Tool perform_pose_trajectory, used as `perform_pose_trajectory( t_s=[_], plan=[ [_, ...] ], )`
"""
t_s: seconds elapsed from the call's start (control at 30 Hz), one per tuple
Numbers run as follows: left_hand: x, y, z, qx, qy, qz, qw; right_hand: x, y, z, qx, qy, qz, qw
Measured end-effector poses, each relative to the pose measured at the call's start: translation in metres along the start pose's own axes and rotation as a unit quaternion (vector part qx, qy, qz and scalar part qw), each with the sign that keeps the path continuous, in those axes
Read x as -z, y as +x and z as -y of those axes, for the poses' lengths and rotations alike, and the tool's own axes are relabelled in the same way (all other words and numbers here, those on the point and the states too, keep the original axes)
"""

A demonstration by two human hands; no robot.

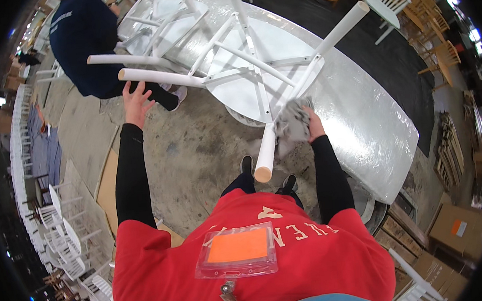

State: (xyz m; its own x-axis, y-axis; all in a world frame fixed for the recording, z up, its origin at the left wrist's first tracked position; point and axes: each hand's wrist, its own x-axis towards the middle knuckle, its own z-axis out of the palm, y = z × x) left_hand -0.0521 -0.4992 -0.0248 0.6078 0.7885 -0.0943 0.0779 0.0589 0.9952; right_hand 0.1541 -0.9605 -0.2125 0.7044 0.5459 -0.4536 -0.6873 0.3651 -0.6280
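Observation:
An upside-down white chair rests on a table wrapped in clear plastic, its legs pointing up and outward with bare wood ends. Beside the end of the leg on the left, my left hand has its fingers spread, close to the leg; whether the fingertips touch it I cannot tell. In my right hand is a crumpled grey rag, held against or right beside the base of the nearest leg. The rag hides part of that joint and the seat edge.
The plastic-wrapped table reaches to the right. A second upturned white chair lies farther back, near a co-worker in dark clothes. Cardboard boxes stand at right, with stacked white chairs on the left and wooden chairs far right.

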Motion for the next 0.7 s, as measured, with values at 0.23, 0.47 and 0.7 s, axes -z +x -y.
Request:
perform_pose_trajectory(
  t_s=[0.23, 0.47, 0.7],
  plan=[
    [-0.03, 0.073, -0.009, 0.045, -0.043, 0.132, 0.989, -0.051, 0.048, -0.004, 0.077, 0.057, -0.022, 0.995],
    [-0.013, 0.019, -0.01, 0.069, -0.098, 0.103, 0.987, -0.078, 0.033, 0.002, 0.177, 0.064, -0.206, 0.96],
    [-0.015, -0.058, -0.022, 0.056, -0.118, 0.078, 0.988, -0.061, -0.02, 0.028, 0.161, 0.062, -0.229, 0.958]
  ],
)
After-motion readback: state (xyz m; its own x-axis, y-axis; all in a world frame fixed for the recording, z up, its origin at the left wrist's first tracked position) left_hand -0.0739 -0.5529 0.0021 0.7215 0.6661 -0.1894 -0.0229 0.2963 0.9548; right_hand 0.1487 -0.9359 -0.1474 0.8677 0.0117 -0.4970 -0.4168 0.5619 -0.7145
